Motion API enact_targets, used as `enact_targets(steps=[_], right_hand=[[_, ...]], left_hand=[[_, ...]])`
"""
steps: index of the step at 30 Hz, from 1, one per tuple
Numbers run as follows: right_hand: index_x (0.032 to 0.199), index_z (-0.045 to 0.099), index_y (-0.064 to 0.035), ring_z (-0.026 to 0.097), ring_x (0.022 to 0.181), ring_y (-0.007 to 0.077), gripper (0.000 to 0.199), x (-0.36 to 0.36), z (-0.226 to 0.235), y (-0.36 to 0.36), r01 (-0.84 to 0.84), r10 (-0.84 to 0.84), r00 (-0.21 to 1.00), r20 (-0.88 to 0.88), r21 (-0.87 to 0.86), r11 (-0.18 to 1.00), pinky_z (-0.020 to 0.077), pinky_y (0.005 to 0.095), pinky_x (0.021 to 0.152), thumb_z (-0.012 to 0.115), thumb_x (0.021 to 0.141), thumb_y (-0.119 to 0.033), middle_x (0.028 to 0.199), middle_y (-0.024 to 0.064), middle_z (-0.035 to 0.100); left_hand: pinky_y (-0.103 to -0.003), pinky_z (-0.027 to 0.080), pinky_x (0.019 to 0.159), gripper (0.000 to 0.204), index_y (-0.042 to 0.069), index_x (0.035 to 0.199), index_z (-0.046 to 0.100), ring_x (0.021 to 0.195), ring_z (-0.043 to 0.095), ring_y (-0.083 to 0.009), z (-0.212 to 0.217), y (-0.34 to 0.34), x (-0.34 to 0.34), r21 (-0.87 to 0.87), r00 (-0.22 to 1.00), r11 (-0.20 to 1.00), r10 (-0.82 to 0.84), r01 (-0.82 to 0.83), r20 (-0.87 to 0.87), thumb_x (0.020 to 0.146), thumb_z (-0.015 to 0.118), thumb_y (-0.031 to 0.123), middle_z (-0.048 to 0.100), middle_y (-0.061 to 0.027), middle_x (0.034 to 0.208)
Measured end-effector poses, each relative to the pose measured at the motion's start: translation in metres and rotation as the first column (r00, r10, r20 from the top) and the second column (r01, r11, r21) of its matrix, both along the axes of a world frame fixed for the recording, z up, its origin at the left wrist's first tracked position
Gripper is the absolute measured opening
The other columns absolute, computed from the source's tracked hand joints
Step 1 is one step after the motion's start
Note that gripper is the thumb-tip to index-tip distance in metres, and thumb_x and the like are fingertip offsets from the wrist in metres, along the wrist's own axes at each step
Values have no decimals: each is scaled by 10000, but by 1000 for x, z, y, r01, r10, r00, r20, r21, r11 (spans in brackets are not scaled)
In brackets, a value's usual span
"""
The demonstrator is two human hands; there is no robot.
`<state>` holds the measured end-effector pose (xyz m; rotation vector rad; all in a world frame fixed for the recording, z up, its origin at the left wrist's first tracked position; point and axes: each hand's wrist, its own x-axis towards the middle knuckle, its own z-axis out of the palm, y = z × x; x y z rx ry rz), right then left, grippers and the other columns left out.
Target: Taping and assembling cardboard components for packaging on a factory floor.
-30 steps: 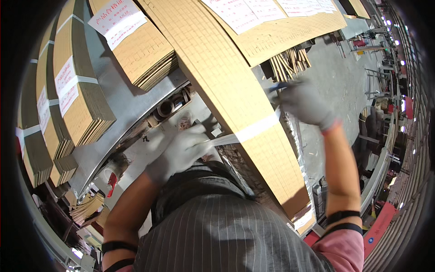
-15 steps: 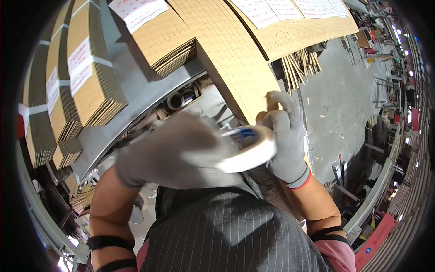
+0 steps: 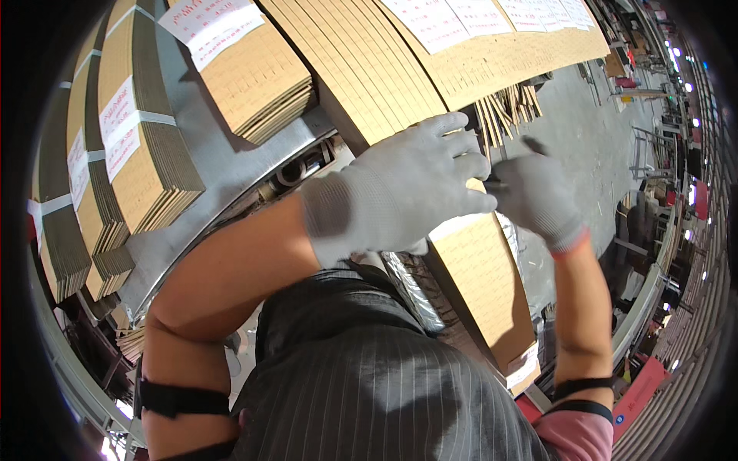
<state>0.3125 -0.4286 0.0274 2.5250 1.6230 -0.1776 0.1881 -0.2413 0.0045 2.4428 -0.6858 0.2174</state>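
A long stack of tan board strips [image 3: 484, 284] runs lengthwise in front of me. My left hand [image 3: 415, 177], in a grey glove, lies across it with the fingers spread. A white band [image 3: 459, 226] crosses the stack just below that hand and is partly covered by it. At the right edge of the stack is my right hand [image 3: 538, 196], also gloved; its fingers are partly hidden and blurred, so its grip cannot be made out. No roll of tape shows now.
Banded board stacks [image 3: 142, 161] stand on a grey metal table [image 3: 207, 154] at the left. A shorter labelled stack [image 3: 261, 92] lies at the table's edge. Far right of the strips is a wide labelled board [image 3: 500, 69], with loose thin strips [image 3: 503, 111] beneath it.
My left hand has moved right and forward onto the stack, and the white tape roll it held is out of sight. My right hand has shifted right. A white band now shows across the strips.
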Motion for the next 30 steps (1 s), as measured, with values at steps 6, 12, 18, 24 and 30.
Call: enact_targets(steps=[6,12,18,24,30], right_hand=[[854,677,-80,591,615,311,138,2,44,-15,125,-92,967,-237,127,984,425,437,886,575,853,-173,660,104,613],[935,681,-98,607,804,202,239,-91,126,5,-366,350,793,-499,70,928,388,438,983,635,702,-125,831,53,620],[838,697,-20,659,711,248,218,32,21,7,-50,43,965,-259,-20,999,491,397,848,590,859,-209,748,130,667],[1137,607,59,645,926,303,424,1,-46,25,694,-240,180,-954,-49,718,505,381,830,627,850,-253,1082,224,630],[1345,440,-20,435,1192,472,748,-90,-6,33,21,71,968,-240,358,933,363,523,1015,725,753,-377,1360,279,407]], left_hand=[[-430,359,1041,398,126,1109,642,1116,530,-266,8,-90,-33,152,992,985,-59,75,-108,735,730,232,594,-103,1106],[-310,387,389,255,135,615,603,423,495,-177,27,-38,-117,-152,933,950,301,-274,197,683,747,333,466,7,512],[-361,415,497,272,-6,658,594,521,541,-247,-86,0,-116,-562,830,614,450,-555,-330,866,636,165,518,-111,564],[-292,513,831,358,0,1127,645,951,636,-155,-212,-34,-47,-784,723,-101,-474,-612,-503,793,738,92,679,-69,1067],[-355,502,822,305,19,945,633,767,651,-188,-135,47,-103,-488,829,767,99,-416,-550,732,802,154,679,-72,857]])
